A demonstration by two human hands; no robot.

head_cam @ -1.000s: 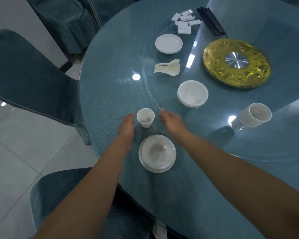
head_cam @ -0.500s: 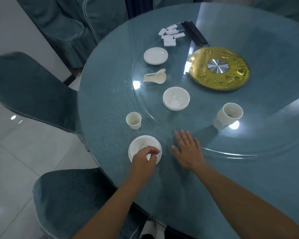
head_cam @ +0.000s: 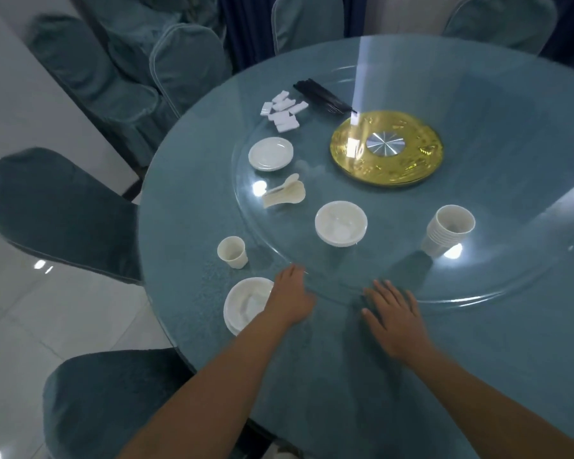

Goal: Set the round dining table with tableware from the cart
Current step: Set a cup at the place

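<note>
A white plate with a bowl on it (head_cam: 242,306) sits near the table's left edge, and a single white cup (head_cam: 232,252) stands just beyond it. My left hand (head_cam: 290,298) reaches over the plate's right side toward the glass turntable's rim (head_cam: 444,298), fingers relaxed, holding nothing. My right hand (head_cam: 393,311) lies flat with fingers spread at that rim. On the turntable are a stack of bowls (head_cam: 341,223), stacked cups (head_cam: 448,230), spoons (head_cam: 287,193), small plates (head_cam: 270,154), white rests (head_cam: 282,111) and black chopsticks (head_cam: 323,96).
A gold disc with a steel hub (head_cam: 386,147) marks the turntable's middle. Teal-covered chairs stand around the round table: one below left (head_cam: 113,399), one at left (head_cam: 60,210), others behind (head_cam: 186,64). White tiled floor lies to the left.
My left hand let go of the bowl on the plate and moved right, toward the turntable rim. My right hand stays flat at the rim. The view has shifted back.
</note>
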